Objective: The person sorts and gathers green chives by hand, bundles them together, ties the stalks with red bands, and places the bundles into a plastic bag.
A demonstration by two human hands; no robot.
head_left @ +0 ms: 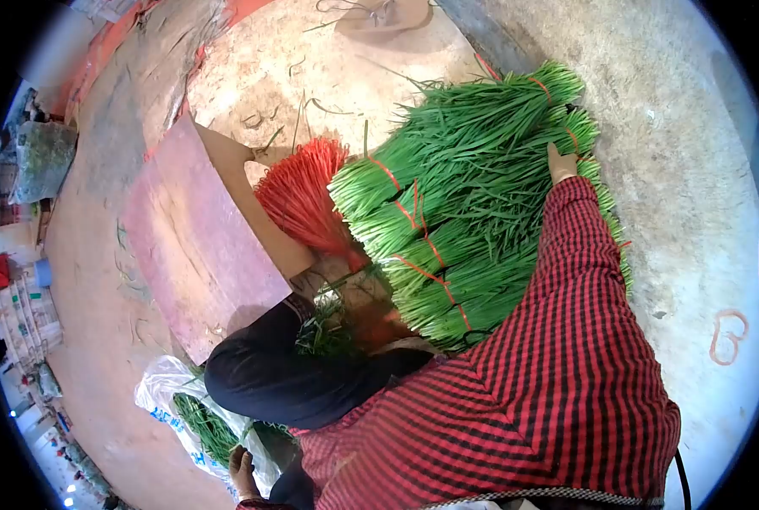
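Green leafy bundles (481, 178), banded red, lie toward two o'clock; right hand (562, 164) rests at their outer edge, whether gripping any, cannot tell. Left hand (241, 472) at seven o'clock, beside cut greens (202, 423) in a clear plastic bag (160, 380), hold likewise unclear. Red strands (298, 195) at ten, pinkish board (201, 238) at nine.

Right hand (561, 165) up against the green bundles (473, 174); passage over pale floor (677, 195) on its right. Bundles stand between it and the red strips (298, 195) — reachable over the top. Pink panel (201, 246) blocks the strips' left side. Bent leg (286, 374) sits between left hand (241, 470) and strips — plastic bag (160, 382) crowds that hand.
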